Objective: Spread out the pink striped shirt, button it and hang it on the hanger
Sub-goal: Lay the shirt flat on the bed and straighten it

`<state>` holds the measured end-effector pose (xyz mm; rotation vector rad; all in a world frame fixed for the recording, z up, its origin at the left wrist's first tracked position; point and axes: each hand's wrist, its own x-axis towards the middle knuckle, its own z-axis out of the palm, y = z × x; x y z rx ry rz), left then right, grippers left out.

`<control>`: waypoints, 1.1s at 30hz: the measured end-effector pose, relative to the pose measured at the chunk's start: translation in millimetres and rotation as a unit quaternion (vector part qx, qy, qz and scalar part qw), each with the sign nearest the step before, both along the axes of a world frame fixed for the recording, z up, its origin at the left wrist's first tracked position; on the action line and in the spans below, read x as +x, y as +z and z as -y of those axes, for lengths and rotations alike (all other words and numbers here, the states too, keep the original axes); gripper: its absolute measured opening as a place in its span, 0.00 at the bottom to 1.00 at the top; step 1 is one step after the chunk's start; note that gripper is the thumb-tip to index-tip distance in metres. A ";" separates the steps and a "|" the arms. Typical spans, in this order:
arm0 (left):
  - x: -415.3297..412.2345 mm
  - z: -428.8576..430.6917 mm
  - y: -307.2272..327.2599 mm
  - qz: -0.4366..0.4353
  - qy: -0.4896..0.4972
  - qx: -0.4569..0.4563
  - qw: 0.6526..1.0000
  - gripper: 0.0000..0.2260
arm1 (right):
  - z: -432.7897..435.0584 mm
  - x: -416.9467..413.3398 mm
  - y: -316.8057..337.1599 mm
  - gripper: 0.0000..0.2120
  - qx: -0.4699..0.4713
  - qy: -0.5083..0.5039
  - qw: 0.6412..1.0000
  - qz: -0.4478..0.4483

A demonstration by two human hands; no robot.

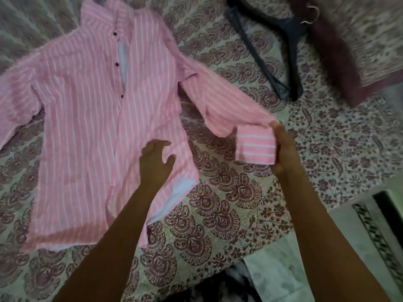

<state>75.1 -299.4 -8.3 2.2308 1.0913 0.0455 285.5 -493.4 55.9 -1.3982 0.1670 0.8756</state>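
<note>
From the head camera, the pink striped shirt point(91, 118) lies front-up on a bed covered by a patterned bedsheet point(229, 214) — maroon paisley and floral print on a pale ground. The shirt fills the left half of the scene, its collar at the far end and its hem near, with the placket running down the middle; three dark buttons point(117, 64) show along the upper placket, and a sliver of white lining shows beside them where the front gapes. One sleeve stretches off to the left edge. The other sleeve runs right and nearer, ending in a cuff point(255, 147) lifted off the sheet. The right hand point(283, 147) grasps that cuff, its fingers point(275, 127) clenched on the cuff's right edge. The left hand point(156, 162) hovers over the lower right front panel of the shirt, fingers released and curled, holding nothing; whether it touches the cloth cannot be told. A dark hanger point(270, 49) lies on the sheet at the far right, well apart from the shirt, just beside a maroon-edged pillow point(357, 53). The whole frame is motion-blurred.
</note>
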 end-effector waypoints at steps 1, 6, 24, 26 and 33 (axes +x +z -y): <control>7.4 -1.8 -3.6 -0.006 -0.018 0.001 1.000 0.16 | 6.3 5.9 -1.4 0.34 0.015 -0.012 1.000 -0.009; 48.5 23.4 5.1 0.046 0.007 -0.152 0.987 0.08 | 35.6 4.0 -21.0 0.27 -0.068 0.027 0.997 0.024; 135.2 126.5 44.8 0.210 0.158 -0.524 0.810 0.15 | 67.4 -5.0 -37.3 0.23 0.042 -0.036 0.990 -0.130; 141.3 134.5 41.4 0.181 0.116 -0.509 0.834 0.13 | 61.2 -6.8 -39.2 0.19 0.012 -0.027 0.989 -0.143; 154.2 104.5 33.9 0.072 0.131 -0.442 0.884 0.19 | 68.6 25.8 -25.2 0.02 -0.126 -0.230 0.964 0.040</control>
